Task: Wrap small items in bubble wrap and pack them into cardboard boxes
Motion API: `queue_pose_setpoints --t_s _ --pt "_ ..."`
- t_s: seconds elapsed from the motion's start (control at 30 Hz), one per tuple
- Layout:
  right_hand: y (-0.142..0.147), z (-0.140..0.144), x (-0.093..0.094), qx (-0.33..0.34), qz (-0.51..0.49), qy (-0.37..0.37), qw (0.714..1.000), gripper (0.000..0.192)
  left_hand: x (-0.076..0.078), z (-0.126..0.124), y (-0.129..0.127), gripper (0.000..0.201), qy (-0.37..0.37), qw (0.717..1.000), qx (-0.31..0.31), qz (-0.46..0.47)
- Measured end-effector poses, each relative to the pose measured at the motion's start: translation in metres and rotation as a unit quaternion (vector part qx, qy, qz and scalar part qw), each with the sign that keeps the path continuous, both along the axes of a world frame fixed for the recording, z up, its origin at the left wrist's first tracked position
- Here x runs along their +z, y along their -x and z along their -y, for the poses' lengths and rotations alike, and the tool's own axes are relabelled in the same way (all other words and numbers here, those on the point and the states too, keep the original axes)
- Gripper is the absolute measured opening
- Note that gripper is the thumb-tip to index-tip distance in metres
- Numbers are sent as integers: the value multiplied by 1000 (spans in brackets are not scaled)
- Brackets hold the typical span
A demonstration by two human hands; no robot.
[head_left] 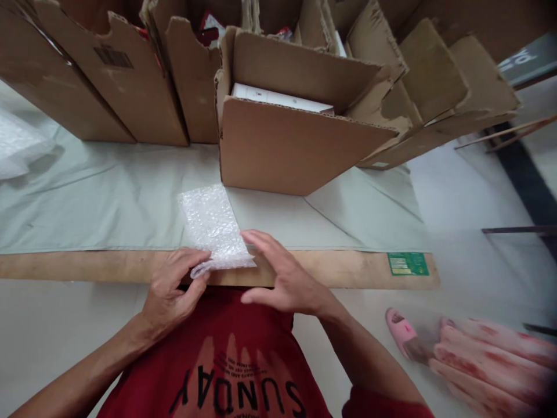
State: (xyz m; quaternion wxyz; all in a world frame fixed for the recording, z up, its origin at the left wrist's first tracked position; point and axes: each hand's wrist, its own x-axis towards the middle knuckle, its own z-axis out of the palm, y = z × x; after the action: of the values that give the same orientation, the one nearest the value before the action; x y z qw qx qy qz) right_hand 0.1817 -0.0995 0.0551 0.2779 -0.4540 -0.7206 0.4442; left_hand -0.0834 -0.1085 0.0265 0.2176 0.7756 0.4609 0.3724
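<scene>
Pinching the near left corner of a bubble wrap sheet between thumb and fingers, my left hand lifts that corner a little from the tabletop. My right hand is open and flat, its fingertips pressing the near right edge of the sheet. The sheet lies at the near edge of the tabletop, on a pale cloth. Behind it, farther from me, stands an open cardboard box with a white box inside.

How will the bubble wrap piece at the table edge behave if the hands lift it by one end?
The bubble wrap piece would probably droop: it is thin, and its near corner already curls where the left hand pinches it. It looks light for its size. Being flat, it should not roll.
</scene>
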Motion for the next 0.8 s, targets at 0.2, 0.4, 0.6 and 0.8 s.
queue_pose_setpoints --t_s 0.2,0.4,0.6,0.8 --pt "37 -20 -17 -37 22 65 997 40 4 -3 0 12 10 1000 24 11" --pt "41 -27 -15 -44 49 66 996 37 -3 -11 1 17 -8 992 92 -84" --pt "32 -6 -7 -86 133 -227 961 29 -2 -22 7 27 42 989 65 -130" --pt "30 -5 -18 100 218 -335 911 25 -4 -23 9 29 27 990 50 -130"
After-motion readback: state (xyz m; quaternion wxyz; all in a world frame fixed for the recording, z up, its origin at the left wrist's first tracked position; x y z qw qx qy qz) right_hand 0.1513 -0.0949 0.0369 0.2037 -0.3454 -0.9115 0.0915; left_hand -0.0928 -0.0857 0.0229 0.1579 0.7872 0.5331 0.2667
